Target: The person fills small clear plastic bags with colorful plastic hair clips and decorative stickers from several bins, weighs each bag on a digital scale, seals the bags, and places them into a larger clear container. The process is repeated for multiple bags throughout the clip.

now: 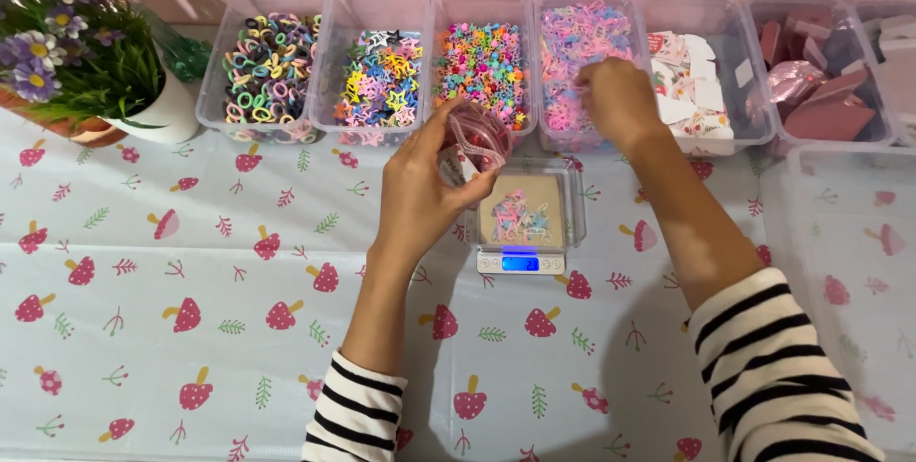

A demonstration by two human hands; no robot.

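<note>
A potted plant (pixel 72 61) with purple flowers stands at the far left of the worktop (pixel 191 262), which carries a white cloth printed with pink mushrooms. Just right of the plant runs a row of clear bins: the first bin (pixel 270 66) holds coloured hair loops, the second bin (pixel 382 71) holds star-shaped clips, the third bin (pixel 482 66) holds small bright beads.

In front of the third bin, the left hand (pixel 420 190) is raised above the worktop, its fingers (pixel 441 137) clamped around a small clear pouch (pixel 474 142) with pink contents. Just below and right of the pouch sits a small digital scale (pixel 523 223), its display lit blue and a few pastel pieces lying on its tray.

The right hand (pixel 618 99) reaches into the fourth bin (pixel 582 61), full of pink and lilac clips; its fingers are drawn together, but what they pinch cannot be told. Further right stand a bin of printed cards (pixel 692 75) and a bin of pink boxes (pixel 821 75).
</note>
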